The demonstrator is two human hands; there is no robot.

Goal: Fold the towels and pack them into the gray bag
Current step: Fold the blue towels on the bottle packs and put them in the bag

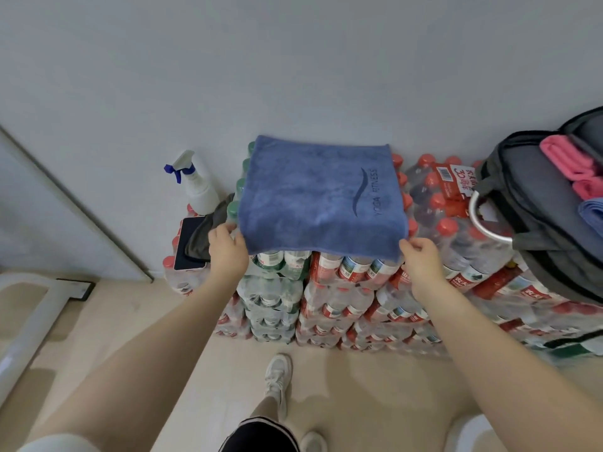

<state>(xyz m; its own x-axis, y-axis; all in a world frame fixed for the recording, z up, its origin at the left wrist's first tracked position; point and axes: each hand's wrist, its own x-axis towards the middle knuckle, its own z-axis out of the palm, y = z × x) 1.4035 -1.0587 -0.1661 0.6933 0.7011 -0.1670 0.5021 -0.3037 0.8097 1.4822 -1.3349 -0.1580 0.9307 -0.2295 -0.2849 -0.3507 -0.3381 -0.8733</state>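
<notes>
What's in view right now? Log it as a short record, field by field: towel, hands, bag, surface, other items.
towel: blue towel lying spread on the stacked bottle packs
left hand: left hand pinches the towel's near left corner
right hand: right hand pinches the near right corner
bag: gray bag open at right, on the packs
in bag: pink towels, another blue one
other items: spray bottle, phone

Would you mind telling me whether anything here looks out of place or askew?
Little stands out. The blue towel lies flat and square on the bottled-water packs, each near corner pinched by the left hand and right hand. One oddity: a phone sits at the stack's left edge, half under a dark cloth.
</notes>
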